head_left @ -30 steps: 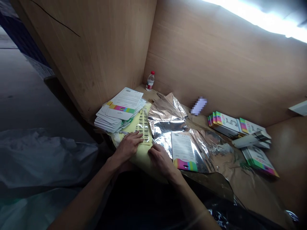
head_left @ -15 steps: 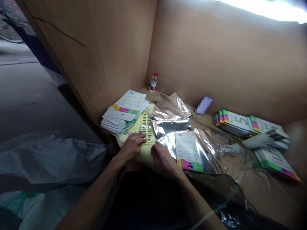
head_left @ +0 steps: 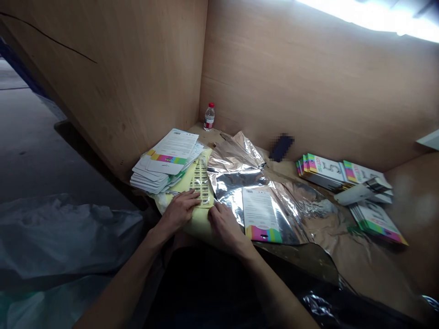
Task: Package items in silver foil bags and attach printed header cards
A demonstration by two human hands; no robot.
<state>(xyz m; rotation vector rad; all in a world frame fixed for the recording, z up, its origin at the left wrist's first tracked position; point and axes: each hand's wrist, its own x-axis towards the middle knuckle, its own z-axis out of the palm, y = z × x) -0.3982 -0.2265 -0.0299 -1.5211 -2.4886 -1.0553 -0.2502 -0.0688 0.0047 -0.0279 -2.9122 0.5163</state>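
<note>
Labels lie partly under flat left hand, beside right hand, its grip unclear.

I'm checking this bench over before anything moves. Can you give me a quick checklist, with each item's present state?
1. Left hand on the label sheet: ok, at its near end.
2. Right hand holding a label: cannot tell, fingertips curled under.
3. Single card lying text side up on the foil: ok.
4. Card stack squared up: not ok, edges uneven.
5. Bottle upright and capped: ok.
</note>
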